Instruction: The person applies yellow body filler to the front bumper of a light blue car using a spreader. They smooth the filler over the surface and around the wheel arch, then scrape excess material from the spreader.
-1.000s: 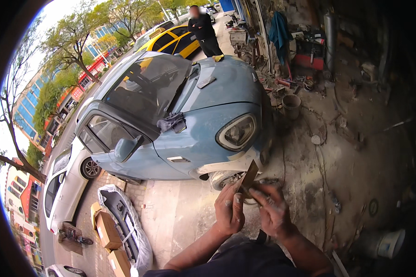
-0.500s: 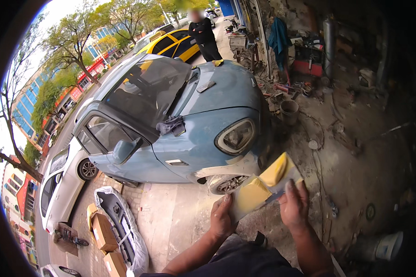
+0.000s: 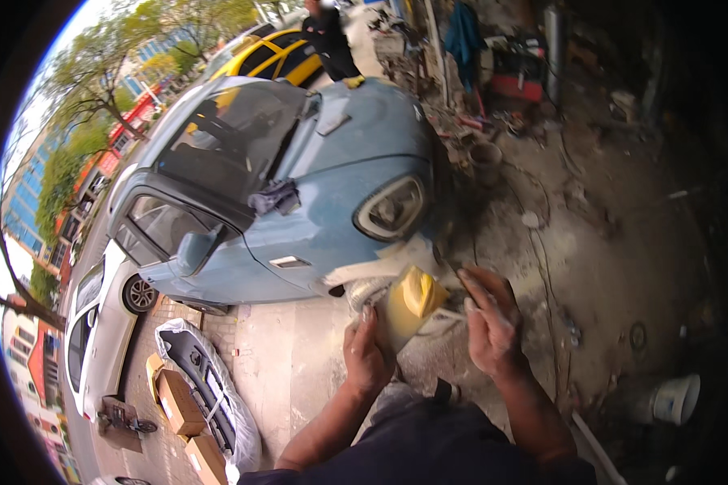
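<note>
Wide floor (image 3: 279, 356), left fingers (image 3: 367, 325) gripping yellow-smeared board (image 3: 399, 320) by edge

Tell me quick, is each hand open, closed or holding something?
Left hand: closed, holding a flat plate bearing yellow paste.
Right hand: closed on a thin flat tool, seen nearly edge-on.

Flat plate (image 3: 398, 319), yellow-smeared, sits tilted in left fingers (image 3: 368, 317). Yellow paste (image 3: 421, 293) is heaped in a ridged lump near its far end. Thin dark blade (image 3: 452, 270), near edge-on from here, in right fingers (image 3: 480, 293), just beside the paste; can't tell if touching.
</note>
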`<state>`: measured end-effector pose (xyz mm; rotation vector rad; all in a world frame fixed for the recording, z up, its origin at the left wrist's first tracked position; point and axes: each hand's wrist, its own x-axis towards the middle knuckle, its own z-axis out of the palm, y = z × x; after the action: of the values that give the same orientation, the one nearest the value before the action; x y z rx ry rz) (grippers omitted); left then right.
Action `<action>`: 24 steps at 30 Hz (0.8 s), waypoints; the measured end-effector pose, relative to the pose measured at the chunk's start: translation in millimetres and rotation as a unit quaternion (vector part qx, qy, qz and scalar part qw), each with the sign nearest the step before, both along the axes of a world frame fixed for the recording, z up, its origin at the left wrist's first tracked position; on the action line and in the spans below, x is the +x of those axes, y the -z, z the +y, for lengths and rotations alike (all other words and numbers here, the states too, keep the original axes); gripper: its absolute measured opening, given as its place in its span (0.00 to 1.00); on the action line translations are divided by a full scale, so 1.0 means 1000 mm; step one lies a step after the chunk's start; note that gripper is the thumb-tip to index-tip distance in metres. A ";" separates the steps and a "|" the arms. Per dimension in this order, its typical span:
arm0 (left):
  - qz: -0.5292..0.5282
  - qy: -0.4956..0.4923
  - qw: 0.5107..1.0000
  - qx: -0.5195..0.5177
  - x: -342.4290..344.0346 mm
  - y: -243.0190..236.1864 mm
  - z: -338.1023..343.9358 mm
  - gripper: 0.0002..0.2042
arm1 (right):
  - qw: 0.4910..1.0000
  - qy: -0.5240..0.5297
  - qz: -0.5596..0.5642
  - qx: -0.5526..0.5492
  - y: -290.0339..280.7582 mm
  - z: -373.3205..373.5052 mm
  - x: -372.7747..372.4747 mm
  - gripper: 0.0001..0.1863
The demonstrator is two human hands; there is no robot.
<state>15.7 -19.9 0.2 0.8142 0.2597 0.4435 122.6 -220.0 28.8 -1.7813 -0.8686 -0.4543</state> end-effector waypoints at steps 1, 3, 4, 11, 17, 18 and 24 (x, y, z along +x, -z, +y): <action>-0.016 0.002 1.000 0.024 -0.001 0.002 -0.003 0.16 | 0.998 -0.018 -0.050 -0.015 -0.001 0.003 -0.002 0.31; -0.005 -0.017 0.999 0.038 0.001 0.006 -0.007 0.17 | 0.994 -0.037 -0.067 -0.079 0.004 0.018 -0.019 0.34; -0.006 -0.021 0.999 0.034 0.002 0.008 -0.007 0.19 | 0.992 -0.031 -0.107 -0.067 0.008 0.025 -0.026 0.31; -0.004 -0.094 0.980 0.173 0.005 0.004 0.009 0.22 | 0.983 -0.160 -0.002 -0.094 0.024 0.004 -0.037 0.23; -0.078 -0.101 0.833 0.538 0.000 -0.009 -0.003 0.22 | 0.973 -0.091 0.189 0.093 0.006 -0.002 -0.008 0.17; -0.067 -0.082 0.808 0.580 -0.004 -0.012 -0.007 0.21 | 0.957 -0.109 0.247 0.105 0.005 0.000 -0.009 0.17; -0.051 -0.107 0.794 0.596 0.000 -0.018 -0.007 0.22 | 0.987 -0.151 0.054 0.014 0.022 0.014 -0.038 0.24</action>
<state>16.1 -27.2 17.8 2.0103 -0.0774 0.8849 84.7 -206.1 7.1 -1.5989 -1.0294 -0.1699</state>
